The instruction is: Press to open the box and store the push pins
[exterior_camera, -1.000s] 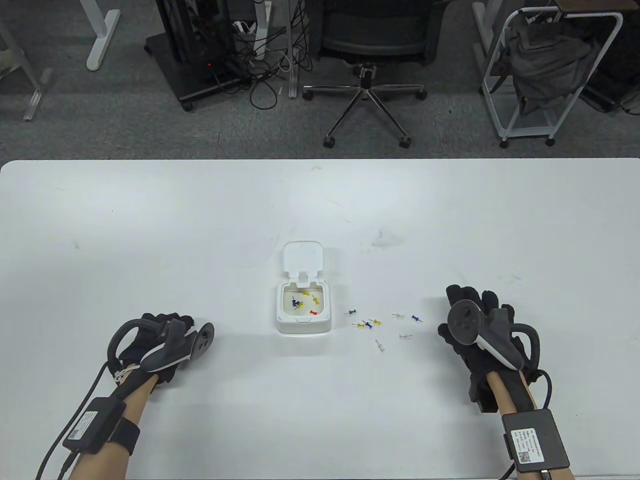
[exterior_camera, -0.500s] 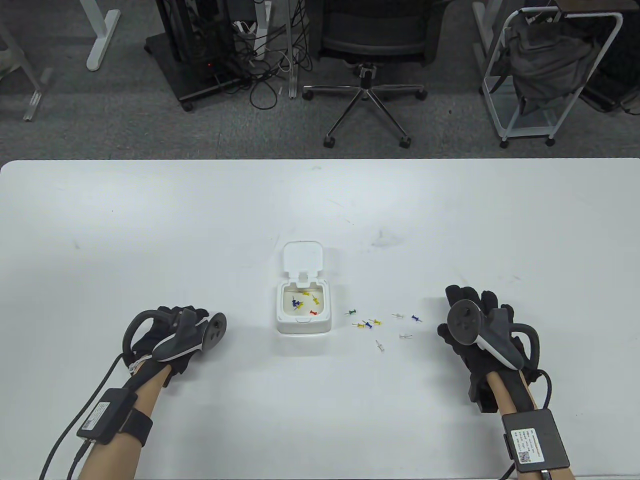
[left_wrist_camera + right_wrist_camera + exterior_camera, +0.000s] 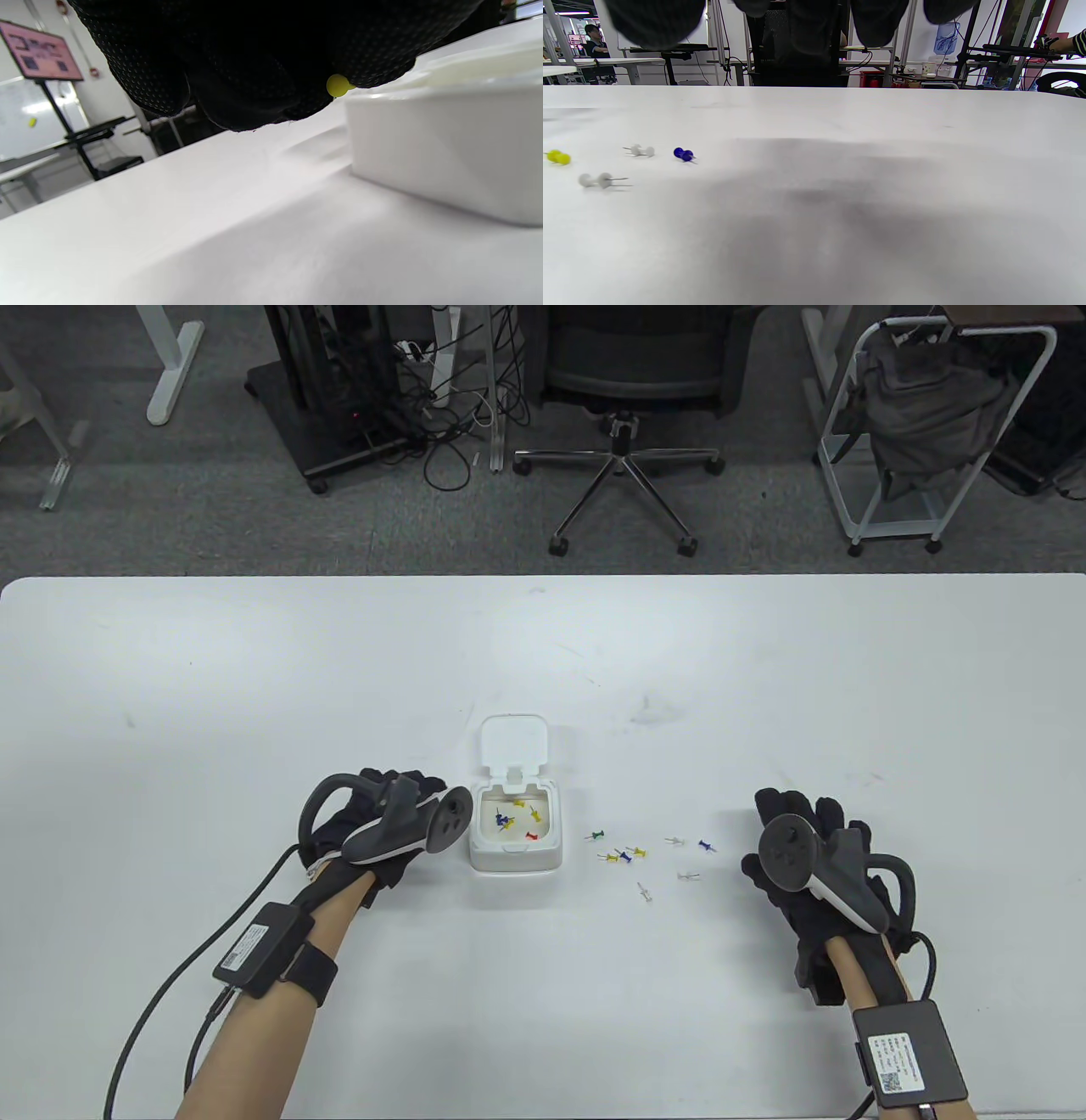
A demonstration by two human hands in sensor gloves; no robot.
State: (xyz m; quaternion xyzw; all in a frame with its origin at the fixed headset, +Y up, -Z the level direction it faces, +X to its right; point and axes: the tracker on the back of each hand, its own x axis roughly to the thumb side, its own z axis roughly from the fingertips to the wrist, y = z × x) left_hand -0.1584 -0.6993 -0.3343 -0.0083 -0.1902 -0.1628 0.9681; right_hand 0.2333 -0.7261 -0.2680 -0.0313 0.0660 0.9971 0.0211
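Left hand (image 3: 373, 823) has slid up beside the box (image 3: 516, 853), pinching a yellow pin (image 3: 338, 85) — release only past the rim.

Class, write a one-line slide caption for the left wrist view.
Gloved left hand pinches a yellow push pin beside the white box on the table.
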